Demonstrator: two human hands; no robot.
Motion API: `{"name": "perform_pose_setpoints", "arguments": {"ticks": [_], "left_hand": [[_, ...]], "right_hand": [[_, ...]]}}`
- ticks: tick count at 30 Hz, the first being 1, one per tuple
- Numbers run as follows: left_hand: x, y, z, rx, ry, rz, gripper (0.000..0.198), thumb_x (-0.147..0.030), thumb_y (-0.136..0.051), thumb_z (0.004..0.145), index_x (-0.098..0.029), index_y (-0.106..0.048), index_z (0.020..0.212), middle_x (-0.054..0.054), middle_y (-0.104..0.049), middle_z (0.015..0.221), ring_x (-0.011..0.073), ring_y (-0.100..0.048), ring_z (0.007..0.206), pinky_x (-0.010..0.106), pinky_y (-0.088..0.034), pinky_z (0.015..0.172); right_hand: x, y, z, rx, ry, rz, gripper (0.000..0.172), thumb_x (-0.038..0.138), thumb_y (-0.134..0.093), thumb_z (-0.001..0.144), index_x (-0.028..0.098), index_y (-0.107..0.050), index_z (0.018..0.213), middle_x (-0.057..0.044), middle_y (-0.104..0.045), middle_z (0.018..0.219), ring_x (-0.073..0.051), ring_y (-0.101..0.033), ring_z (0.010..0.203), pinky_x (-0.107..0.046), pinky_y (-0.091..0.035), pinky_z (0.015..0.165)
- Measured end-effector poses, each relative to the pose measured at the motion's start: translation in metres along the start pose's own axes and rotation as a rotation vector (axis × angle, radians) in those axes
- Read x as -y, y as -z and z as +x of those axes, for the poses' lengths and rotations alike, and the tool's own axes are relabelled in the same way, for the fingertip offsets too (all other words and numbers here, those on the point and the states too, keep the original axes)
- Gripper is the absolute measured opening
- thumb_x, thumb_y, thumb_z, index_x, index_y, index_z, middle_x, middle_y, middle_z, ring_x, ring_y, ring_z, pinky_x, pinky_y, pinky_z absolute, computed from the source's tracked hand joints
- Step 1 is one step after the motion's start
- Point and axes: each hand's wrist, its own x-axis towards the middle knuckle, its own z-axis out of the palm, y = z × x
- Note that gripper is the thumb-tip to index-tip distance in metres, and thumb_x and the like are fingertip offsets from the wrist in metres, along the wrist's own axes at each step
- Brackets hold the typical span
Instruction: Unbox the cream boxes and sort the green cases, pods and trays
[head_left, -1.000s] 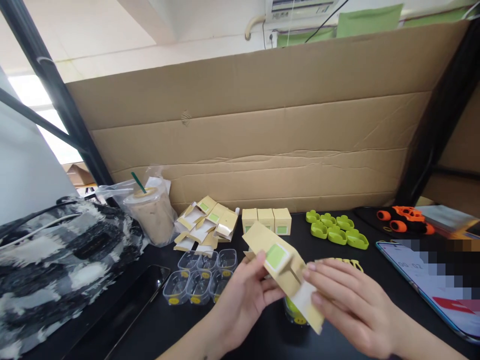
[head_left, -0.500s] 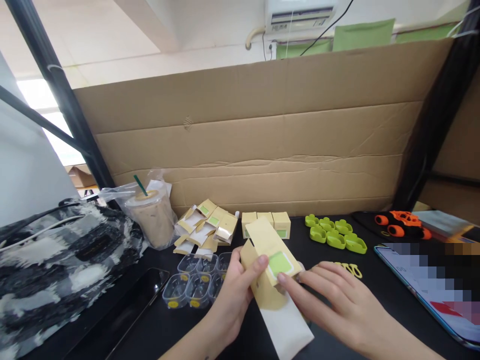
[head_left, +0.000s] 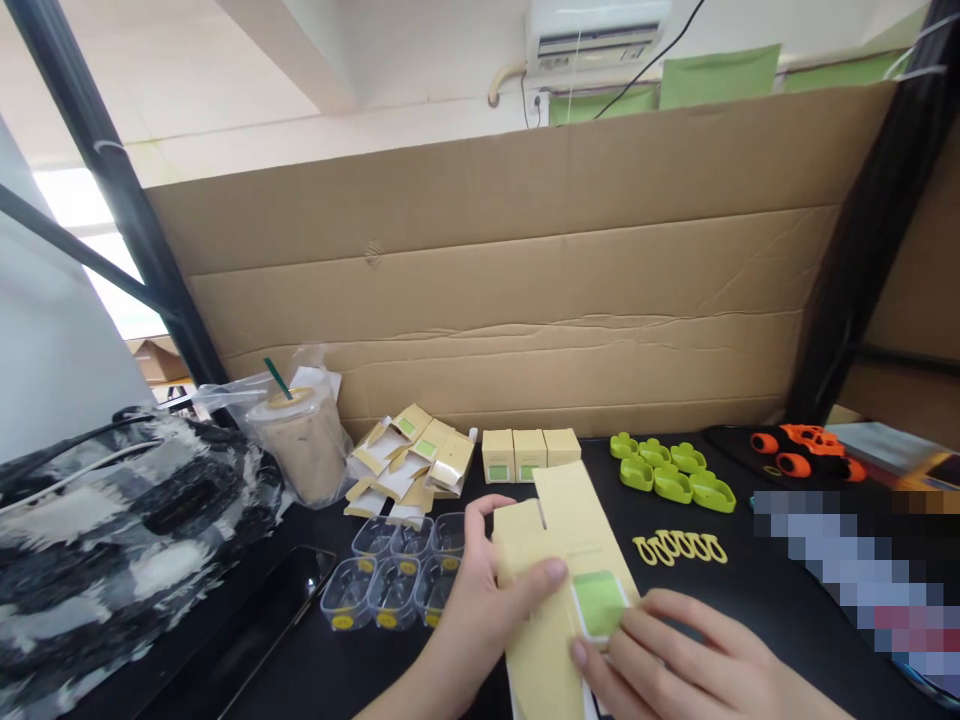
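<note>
My left hand clasped the cream carton by its left side while my right hand pinched its right edge.

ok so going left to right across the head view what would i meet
Black-and-white bundle → bagged drink → loose cartons → held carton → yellow loops → orange toy car

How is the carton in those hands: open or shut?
Open at its far end: the yellow carton has flaps sticking out, a gap between them. Its near end is out of frame; cannot tell.
</note>
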Motion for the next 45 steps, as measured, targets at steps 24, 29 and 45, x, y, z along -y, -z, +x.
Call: {"name": "perform_pose_setpoints", "arguments": {"ticks": [24,29,45], "left_hand": [[-0.053,0.005,-0.014,0.177,-0.502,0.789,0.027,-0.012,-0.06,0.079,-0.019,-0.071,0.103,0.014,-0.068,0.112,0.0318,-0.057,0.116,0.046,-0.03,0.109],[-0.102,0.066,0.018,-0.502,-0.945,1.242,0.019,-0.022,-0.06,0.08,-0.025,-0.069,0.097,0.004,-0.067,0.117,0.0261,-0.055,0.115,0.043,-0.032,0.108],[-0.095,0.156,0.055,-0.637,-0.473,1.646,0.041,-0.036,-0.044,0.082,-0.013,-0.051,0.115,0.015,-0.064,0.113,0.0287,-0.063,0.097,0.039,-0.05,0.081]], "right_hand": [[-0.028,0.0,-0.021,-0.219,-0.222,-0.083,0.022,0.008,-0.061,0.082,0.022,-0.065,0.099,-0.002,-0.072,0.093,-0.02,-0.066,0.091,-0.037,-0.048,0.088],[-0.032,0.007,-0.016,-0.299,-0.24,-0.031,0.023,0.004,-0.068,0.074,0.021,-0.065,0.09,-0.004,-0.067,0.095,-0.02,-0.064,0.092,-0.036,-0.052,0.086],[-0.038,0.007,0.0,0.269,-0.313,0.342,0.015,0.017,-0.053,0.086,0.02,-0.062,0.098,-0.006,-0.065,0.096,-0.018,-0.063,0.089,-0.032,-0.052,0.077]]}}
